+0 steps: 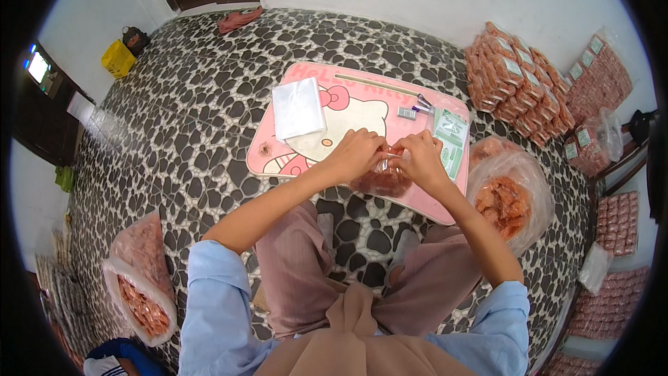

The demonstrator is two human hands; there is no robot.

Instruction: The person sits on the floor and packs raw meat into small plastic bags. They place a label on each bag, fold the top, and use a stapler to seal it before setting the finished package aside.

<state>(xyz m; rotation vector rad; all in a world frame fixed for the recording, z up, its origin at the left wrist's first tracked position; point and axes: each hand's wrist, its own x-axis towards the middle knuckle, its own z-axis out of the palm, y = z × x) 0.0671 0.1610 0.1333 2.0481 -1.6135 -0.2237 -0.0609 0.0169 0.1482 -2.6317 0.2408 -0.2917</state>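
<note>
My left hand (pixel 361 152) and my right hand (pixel 421 155) meet at the near edge of a low pink Hello Kitty table (pixel 422 202). Between them, the fingers of both pinch the gathered mouth of a clear plastic bag (pixel 380 181). Reddish-brown food pieces fill its lower part, which rests at the table's edge. To the left of my left hand lies a stack of clear plastic bags (pixel 299 108). Green-and-white printed labels (pixel 450 138) lie just right of my right hand. Beyond the hands are a small grey box (pixel 407 113) and a purple-and-metal tool (pixel 424 101), possibly a stapler.
A thin stick (pixel 373 84) lies along the table's far edge. Right of the table stands a large open bag of orange-brown pieces (pixel 503 206). Filled, labelled packs (pixel 514 78) are piled by the wall. Another open sack (pixel 143 292) lies at left on the patterned floor (pixel 209 115).
</note>
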